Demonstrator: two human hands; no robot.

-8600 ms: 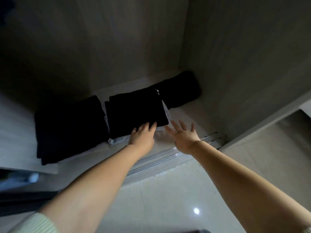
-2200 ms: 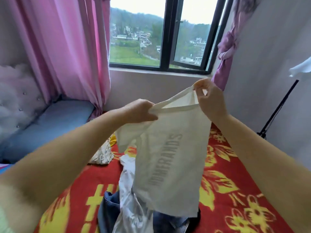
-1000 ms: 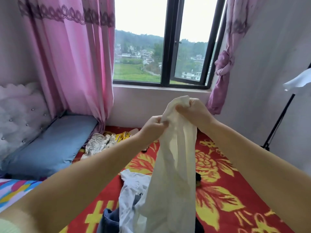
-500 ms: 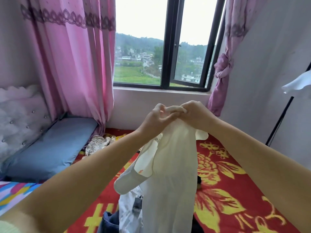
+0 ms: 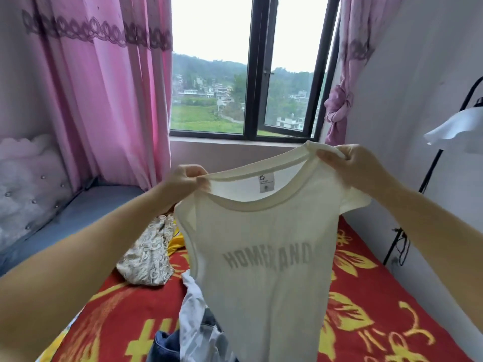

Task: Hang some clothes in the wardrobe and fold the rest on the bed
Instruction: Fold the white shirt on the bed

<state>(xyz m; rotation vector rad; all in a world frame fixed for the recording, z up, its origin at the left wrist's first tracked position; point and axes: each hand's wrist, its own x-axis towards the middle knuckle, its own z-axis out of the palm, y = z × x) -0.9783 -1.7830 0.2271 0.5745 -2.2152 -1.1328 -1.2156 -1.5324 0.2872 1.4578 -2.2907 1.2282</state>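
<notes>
The cream T-shirt [image 5: 264, 257] hangs in the air above the bed [image 5: 379, 309], spread wide at the shoulders, its neck label facing the wearer and the chest lettering showing through in reverse. The left hand [image 5: 184, 180] is closed in a pinch on the shirt's left shoulder at the collar edge; the right hand [image 5: 350, 164] is closed likewise on the right shoulder, and sits higher, so the collar line slopes. The lower hem drops out of view at the bottom of the frame, so whether it clears the pile of clothes [image 5: 193, 333] beneath cannot be confirmed. A patterned garment [image 5: 149, 254] lies apart on the blanket, toward the blue pillow [image 5: 86, 212]. Judgement: the step in hand is opening the shirt out for folding. To do it well, level the two hands so the shoulders sit even, keep the cloth taut between them without stretching the collar, and lay it flat on a bare stretch of blanket, well apart from the pile. One sleeve appears turned back behind the right shoulder; straighten it before the first fold.
</notes>
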